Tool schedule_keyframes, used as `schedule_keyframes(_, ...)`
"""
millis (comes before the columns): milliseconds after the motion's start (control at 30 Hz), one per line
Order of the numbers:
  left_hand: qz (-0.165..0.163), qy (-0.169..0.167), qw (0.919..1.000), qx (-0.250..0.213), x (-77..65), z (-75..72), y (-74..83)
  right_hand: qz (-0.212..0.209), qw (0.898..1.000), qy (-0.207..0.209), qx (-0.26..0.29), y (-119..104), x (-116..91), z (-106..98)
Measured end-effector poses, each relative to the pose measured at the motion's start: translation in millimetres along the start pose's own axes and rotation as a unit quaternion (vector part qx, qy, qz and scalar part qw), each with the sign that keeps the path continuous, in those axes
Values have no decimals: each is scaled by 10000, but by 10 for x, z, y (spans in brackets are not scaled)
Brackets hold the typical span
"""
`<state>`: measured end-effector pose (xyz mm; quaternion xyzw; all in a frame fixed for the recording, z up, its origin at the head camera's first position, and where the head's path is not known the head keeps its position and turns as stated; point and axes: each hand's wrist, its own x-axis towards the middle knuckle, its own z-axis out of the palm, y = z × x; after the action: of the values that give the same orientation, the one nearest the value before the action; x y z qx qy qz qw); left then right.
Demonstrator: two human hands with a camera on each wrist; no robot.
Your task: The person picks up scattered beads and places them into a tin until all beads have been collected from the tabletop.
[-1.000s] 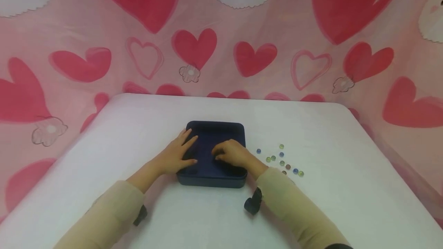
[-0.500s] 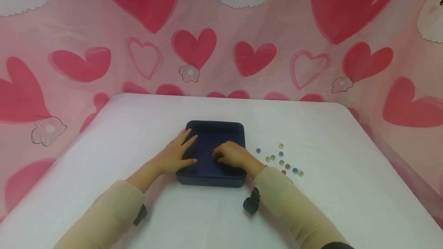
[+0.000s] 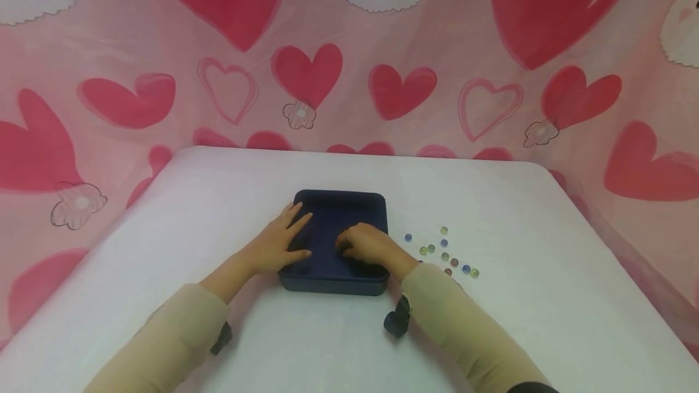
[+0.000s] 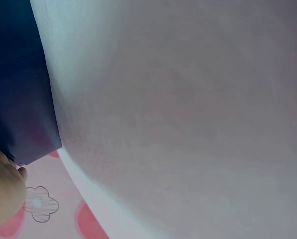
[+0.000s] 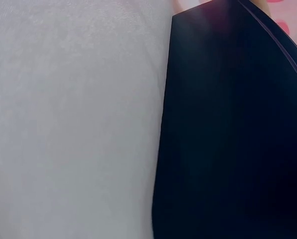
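Observation:
A dark navy rectangular box (image 3: 334,285) with raised walls stands in the middle of the table in the head view. Across its left rim lies my left hand (image 3: 275,242), fingers spread, thumb and index reaching over the inside. My right hand (image 3: 368,244) reaches over the right wall into the box, its fingers bent downward. Whatever lies under those fingertips is hidden, so I cannot tell if they pinch something. Part of the left hand (image 4: 4,191) shows beside the box wall (image 4: 21,109) in the left wrist view. The right wrist view has the box's dark side (image 5: 213,124).
Several glass marbles (image 3: 445,256), yellow-green, blue and brownish, lie scattered on the white table (image 3: 480,199) just right of the box, by the right forearm. Behind the table hangs a pink cloth (image 3: 349,108) printed with hearts.
My right hand has dipped slightly and shifted a little within the box since one second ago. The left hand, box and marbles keep their places.

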<state>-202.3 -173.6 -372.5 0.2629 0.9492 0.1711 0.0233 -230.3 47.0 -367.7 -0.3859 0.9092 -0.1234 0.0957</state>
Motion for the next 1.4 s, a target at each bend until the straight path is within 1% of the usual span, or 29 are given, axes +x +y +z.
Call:
schedule_keyframes(200, 79, 50, 9999, -45, 3, 10, 11, -7, 10000, 45, 43, 9, -24, -3)
schedule_keyframes(400, 108, 56, 9999, -43, -2, 18, 17, 5, 9996, 217, 181, 19, -58, -14)
schedule_keyframes(533, 117, 77, 9999, -27, -10, 6, 24, -46, 9979, 493, 422, 32, -64, -28)
schedule_keyframes(700, 124, 93, 9999, 0, -11, -1, 25, -54, 9922, 950, 805, 40, -86, -63)
schedule_keyframes(867, 121, 89, 9999, -3, -14, -5, 27, -138, 9884, 1201, 918, 37, -138, -117)
schedule_keyframes(1067, 148, 119, 9998, 25, -15, -4, 16, -265, 9805, 1594, 1114, 58, -226, -185)
schedule_keyframes(1233, 160, 141, 9998, 19, -13, 0, 12, -113, 9751, 1729, 1385, 88, -327, -234)
schedule_keyframes(1400, 116, 140, 9998, -35, -15, -2, 18, 186, 9702, 1698, 1717, 125, -441, -272)
